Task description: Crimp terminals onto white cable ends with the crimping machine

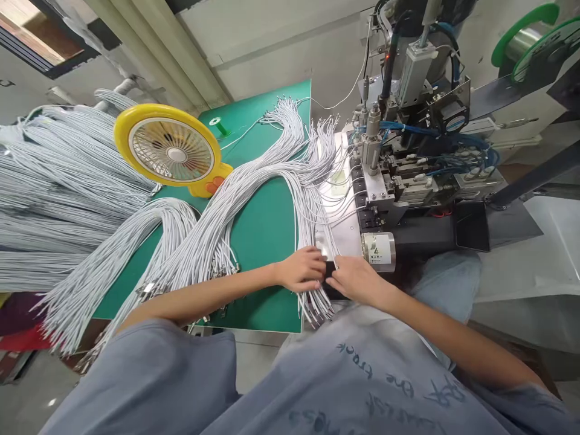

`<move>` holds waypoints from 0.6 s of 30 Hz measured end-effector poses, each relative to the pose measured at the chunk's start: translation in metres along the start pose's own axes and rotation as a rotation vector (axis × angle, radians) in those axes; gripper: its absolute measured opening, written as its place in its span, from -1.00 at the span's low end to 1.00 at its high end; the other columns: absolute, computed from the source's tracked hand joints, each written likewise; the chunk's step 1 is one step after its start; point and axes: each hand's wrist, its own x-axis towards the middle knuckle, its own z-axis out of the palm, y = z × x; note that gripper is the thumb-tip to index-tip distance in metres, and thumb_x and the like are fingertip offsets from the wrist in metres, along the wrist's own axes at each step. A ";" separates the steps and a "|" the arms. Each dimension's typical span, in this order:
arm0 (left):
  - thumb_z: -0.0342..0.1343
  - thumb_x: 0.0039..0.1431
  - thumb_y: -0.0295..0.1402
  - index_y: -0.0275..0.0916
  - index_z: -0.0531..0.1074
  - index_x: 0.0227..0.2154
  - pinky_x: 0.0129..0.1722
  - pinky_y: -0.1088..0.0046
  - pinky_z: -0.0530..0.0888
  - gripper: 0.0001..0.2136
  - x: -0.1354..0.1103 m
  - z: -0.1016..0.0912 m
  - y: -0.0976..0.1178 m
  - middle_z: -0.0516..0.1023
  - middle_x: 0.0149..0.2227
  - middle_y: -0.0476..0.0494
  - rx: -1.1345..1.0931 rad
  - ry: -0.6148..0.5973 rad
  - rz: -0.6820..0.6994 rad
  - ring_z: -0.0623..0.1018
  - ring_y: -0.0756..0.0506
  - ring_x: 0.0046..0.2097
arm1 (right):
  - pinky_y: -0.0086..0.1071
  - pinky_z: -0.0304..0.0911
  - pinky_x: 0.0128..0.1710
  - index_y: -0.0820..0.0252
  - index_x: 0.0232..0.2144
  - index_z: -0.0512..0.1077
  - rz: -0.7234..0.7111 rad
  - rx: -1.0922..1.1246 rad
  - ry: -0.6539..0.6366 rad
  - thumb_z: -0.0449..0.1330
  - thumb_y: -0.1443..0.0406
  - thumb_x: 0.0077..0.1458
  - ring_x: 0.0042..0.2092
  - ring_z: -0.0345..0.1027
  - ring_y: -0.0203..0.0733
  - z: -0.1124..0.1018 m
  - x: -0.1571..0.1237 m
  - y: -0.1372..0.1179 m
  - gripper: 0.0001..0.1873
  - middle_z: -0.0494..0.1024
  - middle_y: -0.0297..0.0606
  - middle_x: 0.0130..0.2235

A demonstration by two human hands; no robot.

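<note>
A long bundle of thin white cables [301, 199] bends across the green mat and hangs down at its near right corner. My left hand [302, 269] lies over this hanging part, its fingers curled on the cables. Just to its right, my right hand [356, 279] is closed in a pinch, and a white cable runs down into its fingertips. The cable's end is hidden by the fingers. Loose cable ends with small metal tips [317, 311] stick out below my left hand.
A machine [376, 157] with cylinders and blue tubes stands right, several cables reaching its edge. A silver can [379, 251] sits near my right hand. A yellow fan [170, 142] stands on the green mat [267, 223]. More cable bundles [58, 187] are piled left. A wire spool [528, 42] hangs upper right.
</note>
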 end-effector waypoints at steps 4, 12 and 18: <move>-0.36 0.28 -0.12 -0.22 0.36 -0.52 -0.23 0.30 0.21 -0.53 0.001 0.003 0.009 0.48 -0.43 -0.17 -0.095 -0.075 0.016 0.36 -0.07 -0.40 | -0.38 -0.03 -0.46 0.25 -0.54 0.45 -0.082 0.081 0.048 -0.02 0.21 0.21 -0.35 0.28 -0.21 0.004 -0.035 -0.010 -0.61 0.42 -0.17 -0.41; -0.41 0.28 -0.10 -0.21 0.24 -0.67 -0.40 0.33 0.18 -0.47 0.016 0.003 0.015 0.36 -0.61 -0.09 -0.145 0.101 -0.053 0.27 -0.02 -0.57 | -0.41 0.13 -0.32 0.28 -0.20 0.41 0.284 0.395 0.331 -0.14 0.43 0.20 -0.30 0.34 -0.23 -0.001 -0.008 0.014 -0.67 0.47 -0.18 -0.31; -0.41 0.27 -0.05 -0.22 0.37 -0.56 -0.38 0.35 0.27 -0.45 0.017 0.005 0.015 0.45 -0.52 -0.20 -0.289 0.145 -0.032 0.37 -0.05 -0.48 | -0.36 0.18 -0.26 0.28 -0.09 0.34 0.461 0.379 0.313 -0.06 0.40 0.13 -0.20 0.40 -0.10 -0.005 0.045 0.023 -0.69 0.51 -0.09 -0.17</move>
